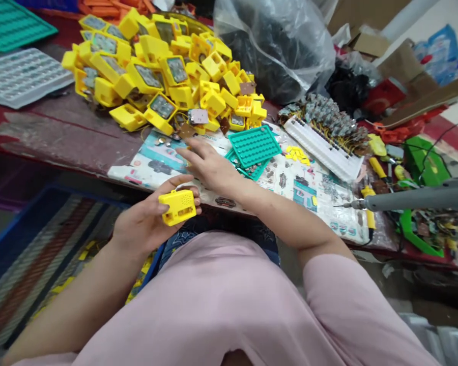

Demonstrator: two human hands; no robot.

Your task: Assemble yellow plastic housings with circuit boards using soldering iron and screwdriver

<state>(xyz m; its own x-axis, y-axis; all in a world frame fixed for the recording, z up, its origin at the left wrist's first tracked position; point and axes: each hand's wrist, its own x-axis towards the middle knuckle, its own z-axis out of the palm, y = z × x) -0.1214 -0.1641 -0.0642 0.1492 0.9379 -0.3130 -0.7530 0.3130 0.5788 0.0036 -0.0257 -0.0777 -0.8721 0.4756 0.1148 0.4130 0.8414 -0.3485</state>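
Note:
Held between the thumb and fingers of my left hand (147, 216) is a yellow plastic casing (178, 207), with a small hole pattern and a slot on its upward face. My right hand (209, 165) reaches over the near edge of the printed mat (282, 178), just beyond the casing. Its fingers point left, close to small round metal pieces (163, 141); its fingertips are partly hidden, and I cannot make out anything in them. A large heap of yellow casings (148, 76) lies behind. Green ridged trays (255, 146) rest right of my right hand.
A white strip holder (324, 150) with wired parts stands at the right. A screwdriver tool (420, 197) juts in from the right edge. A clear plastic bag (278, 46) is at the back, a grey tray (26, 76) at far left, a blue crate (19, 218) below.

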